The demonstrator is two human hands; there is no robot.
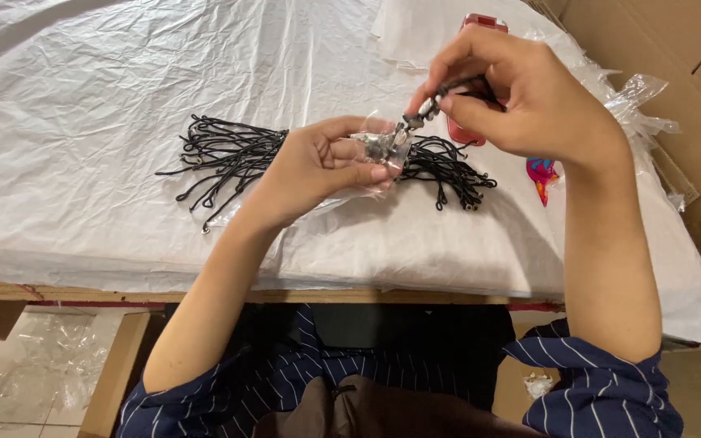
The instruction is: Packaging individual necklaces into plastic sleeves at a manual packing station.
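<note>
Above the white-covered tabletop, the left hand pinches a small clear bag of metal parts while the right hand, just up-right, grips a black cord whose metal end slants down-left, touching the bag.

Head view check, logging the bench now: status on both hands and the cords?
Left hand pinches small clear bag of metal bits. Right hand pinches black cord with metal end at the bag's mouth. Loose cords on white sheet; nothing blocking.
</note>
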